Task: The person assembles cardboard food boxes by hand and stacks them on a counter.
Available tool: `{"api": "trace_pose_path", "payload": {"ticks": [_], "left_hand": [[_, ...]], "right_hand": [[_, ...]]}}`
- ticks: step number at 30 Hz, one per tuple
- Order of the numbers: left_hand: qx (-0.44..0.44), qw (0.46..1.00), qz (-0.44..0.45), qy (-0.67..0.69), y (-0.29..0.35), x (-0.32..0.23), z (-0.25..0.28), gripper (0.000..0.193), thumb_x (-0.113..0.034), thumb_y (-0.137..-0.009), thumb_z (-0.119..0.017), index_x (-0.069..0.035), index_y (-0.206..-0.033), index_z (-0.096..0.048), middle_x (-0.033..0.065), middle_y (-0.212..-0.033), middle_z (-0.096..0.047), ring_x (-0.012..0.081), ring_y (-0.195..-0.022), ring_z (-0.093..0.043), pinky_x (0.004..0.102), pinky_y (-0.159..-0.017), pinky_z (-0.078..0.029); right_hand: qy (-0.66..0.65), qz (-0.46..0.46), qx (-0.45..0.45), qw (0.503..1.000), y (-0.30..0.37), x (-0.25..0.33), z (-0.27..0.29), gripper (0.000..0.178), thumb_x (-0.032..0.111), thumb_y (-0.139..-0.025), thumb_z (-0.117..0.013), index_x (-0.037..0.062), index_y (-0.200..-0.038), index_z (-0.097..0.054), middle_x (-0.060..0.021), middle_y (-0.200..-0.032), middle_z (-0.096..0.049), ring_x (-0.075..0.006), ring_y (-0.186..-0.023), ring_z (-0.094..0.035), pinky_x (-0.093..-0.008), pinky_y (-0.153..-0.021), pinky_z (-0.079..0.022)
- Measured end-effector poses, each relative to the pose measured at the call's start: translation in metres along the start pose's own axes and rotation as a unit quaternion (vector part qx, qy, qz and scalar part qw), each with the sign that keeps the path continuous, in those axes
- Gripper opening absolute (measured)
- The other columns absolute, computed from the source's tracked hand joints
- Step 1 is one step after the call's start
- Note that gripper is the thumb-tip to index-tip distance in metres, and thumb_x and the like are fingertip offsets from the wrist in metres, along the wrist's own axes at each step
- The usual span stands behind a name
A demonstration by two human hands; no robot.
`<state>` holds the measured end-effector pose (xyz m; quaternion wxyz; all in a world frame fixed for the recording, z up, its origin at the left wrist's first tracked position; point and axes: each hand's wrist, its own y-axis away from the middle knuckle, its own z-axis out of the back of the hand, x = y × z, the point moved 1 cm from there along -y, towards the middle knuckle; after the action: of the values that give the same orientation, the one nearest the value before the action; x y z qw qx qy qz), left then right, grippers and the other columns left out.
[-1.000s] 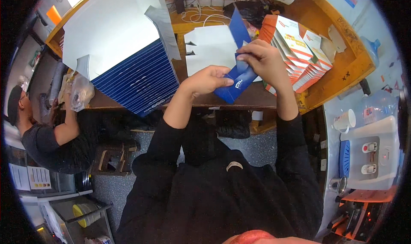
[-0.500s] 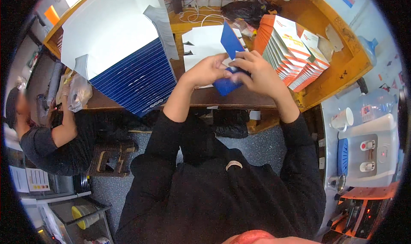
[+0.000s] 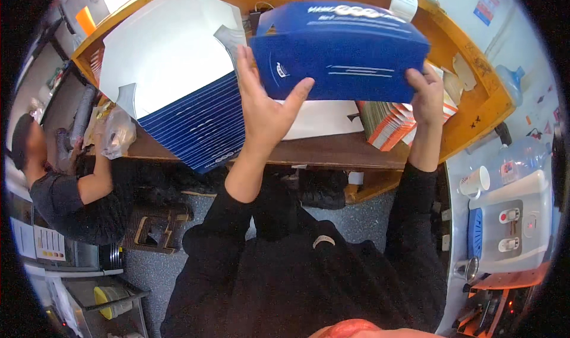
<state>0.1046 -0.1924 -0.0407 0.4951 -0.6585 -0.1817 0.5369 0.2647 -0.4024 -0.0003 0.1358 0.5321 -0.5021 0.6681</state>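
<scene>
A blue cardboard box [image 3: 356,53] with white print is raised above the table, somewhat blurred. At its right end my right hand [image 3: 426,91] grips the edge, thumb on the front face. My left hand [image 3: 267,109] is beside the box's left end, fingers stretched and thumb spread out over the lower front edge. Left of it stands a tall stack of nested blue cartons [image 3: 196,124] with a white inside. Below the raised box lies a white cardboard sheet [image 3: 320,121], partly hidden.
Orange-and-white cartons [image 3: 389,127] are stacked at the right, partly covered by the box. A wooden rim [image 3: 490,83] bounds the table. To the right stands a water dispenser [image 3: 513,219] with a paper cup [image 3: 475,182]. Another person [image 3: 77,189] sits at the left.
The small folded blue piece between my hands is gone from sight; a larger blue box is now raised there. My hands have moved apart, the left one opening out. The carton stack appears slightly shifted.
</scene>
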Motion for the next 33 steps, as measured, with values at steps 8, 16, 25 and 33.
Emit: {"api": "trace_pose_path", "payload": {"ticks": [8, 16, 25, 33], "left_hand": [[0.188, 0.820, 0.332, 0.427, -0.026, -0.019, 0.033, 0.032, -0.008, -0.077, -0.061, 0.002, -0.104, -0.048, 0.0095, -0.093, -0.058, 0.0146, -0.079, -0.059, 0.0247, -0.073, -0.048], [0.032, 0.781, 0.384, 0.492, -0.026, -0.030, -0.004, 0.019, -0.010, -0.087, -0.046, -0.002, -0.105, -0.045, 0.0082, -0.095, -0.056, 0.0154, -0.082, -0.058, 0.0296, -0.068, -0.051], [0.088, 0.759, 0.382, 0.520, -0.033, -0.031, -0.030, 0.016, -0.015, -0.088, -0.046, -0.005, -0.100, -0.044, 0.0077, -0.094, -0.054, 0.0163, -0.084, -0.056, 0.0333, -0.072, -0.050], [0.094, 0.728, 0.368, 0.571, -0.023, -0.017, -0.051, 0.023, -0.021, -0.084, -0.056, -0.004, -0.098, -0.051, 0.0078, -0.093, -0.058, 0.0184, -0.084, -0.058, 0.0365, -0.079, -0.047]], "right_hand": [[-0.014, -0.095, 0.028, 0.995, -0.022, -0.016, 0.001, 0.046, 0.023, -0.077, -0.061, -0.0087, -0.108, -0.050, -0.0096, -0.096, -0.059, -0.0140, -0.083, -0.056, -0.0269, -0.078, -0.043], [0.369, 0.416, 0.070, 0.828, 0.045, -0.017, -0.095, 0.065, 0.026, -0.058, -0.077, 0.0042, -0.114, -0.052, -0.0215, -0.126, -0.040, -0.0332, -0.107, -0.049, -0.0386, -0.086, -0.042], [0.441, 0.496, -0.016, 0.748, 0.049, -0.038, -0.074, 0.036, 0.010, -0.081, -0.049, -0.0078, -0.112, -0.046, -0.0278, -0.107, -0.052, -0.0375, -0.095, -0.056, -0.0388, -0.078, -0.048], [0.342, 0.419, -0.147, 0.828, 0.057, -0.046, -0.065, 0.030, 0.010, -0.089, -0.036, -0.0123, -0.105, -0.049, -0.0263, -0.100, -0.056, -0.0335, -0.087, -0.061, -0.0339, -0.070, -0.050]]}}
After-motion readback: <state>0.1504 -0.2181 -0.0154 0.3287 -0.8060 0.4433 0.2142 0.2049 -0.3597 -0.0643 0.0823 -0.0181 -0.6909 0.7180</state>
